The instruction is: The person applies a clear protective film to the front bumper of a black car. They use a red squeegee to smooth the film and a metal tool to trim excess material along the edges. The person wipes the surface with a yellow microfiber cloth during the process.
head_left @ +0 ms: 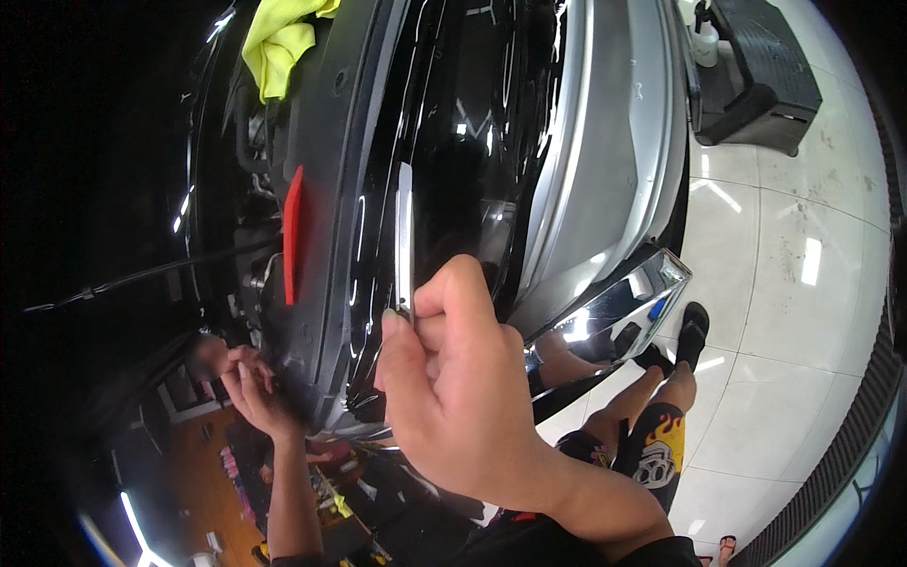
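My right hand is closed round a slim silver blade tool, which points up along the glossy black car panel. My left hand is raised at the lower left by the panel's edge, fingers curled; whatever it may hold is hard to make out. A red wedge-shaped tool lies on the matte black trim, left of the blade. A yellow-green cloth lies at the top of the trim.
Silver grille trim and chrome trim border the panel on the right. A black cart with a spray bottle stands on the tiled floor. My legs and dark sandals show below, at right. A workbench area appears at lower left.
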The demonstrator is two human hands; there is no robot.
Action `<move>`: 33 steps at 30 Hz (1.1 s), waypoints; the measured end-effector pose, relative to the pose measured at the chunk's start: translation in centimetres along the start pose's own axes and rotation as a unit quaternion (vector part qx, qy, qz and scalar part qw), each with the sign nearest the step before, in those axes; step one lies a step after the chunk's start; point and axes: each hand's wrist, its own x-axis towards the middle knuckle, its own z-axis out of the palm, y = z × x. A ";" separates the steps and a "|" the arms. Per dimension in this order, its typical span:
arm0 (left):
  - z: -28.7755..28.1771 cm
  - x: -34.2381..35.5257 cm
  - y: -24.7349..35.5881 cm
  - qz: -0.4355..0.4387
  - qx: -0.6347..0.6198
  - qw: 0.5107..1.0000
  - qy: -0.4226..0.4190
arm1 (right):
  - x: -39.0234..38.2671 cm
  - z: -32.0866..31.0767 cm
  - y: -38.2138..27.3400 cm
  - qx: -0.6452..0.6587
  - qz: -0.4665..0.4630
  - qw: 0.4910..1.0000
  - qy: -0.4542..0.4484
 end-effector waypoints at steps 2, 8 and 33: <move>0.4 0.0 -0.2 0.006 -0.004 1.000 0.003 | 0.1 0.1 -0.1 -0.005 0.000 1.000 0.002; 0.0 0.0 0.1 0.018 0.000 1.000 -0.014 | 0.0 0.6 -0.3 -0.008 0.009 1.000 0.003; -0.2 -0.1 -0.7 0.024 -0.005 0.999 -0.029 | -2.8 1.3 1.7 0.000 -0.009 1.000 0.025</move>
